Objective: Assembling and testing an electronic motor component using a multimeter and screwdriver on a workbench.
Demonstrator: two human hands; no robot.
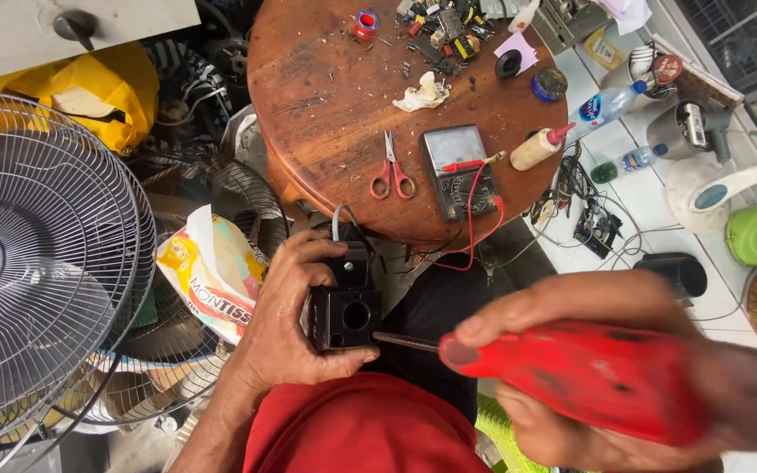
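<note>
Fingers of the left hand (286,320) are curled around a small black box-shaped part (345,308), the thumb pressed along its lower edge; the part, with a round hole in its near face and a short cable loop at its top, is held just below the near rim of the round wooden table (326,96). The right hand (606,368) is wrapped tightly about the red handle of a screwdriver (571,368), whose thin shaft meets the part's lower right corner. On the table, nearest the rim above the part, lie red-handled scissors (392,175) and, just beside them to the right, a grey multimeter (459,171) with red leads trailing over the edge. A glue bottle (538,147) lies right of the meter; a crumpled tissue (422,93) sits farther in. Left of the table stands a wire fan guard (41,263), with a printed plastic bag (212,271) between guard and table.
</note>
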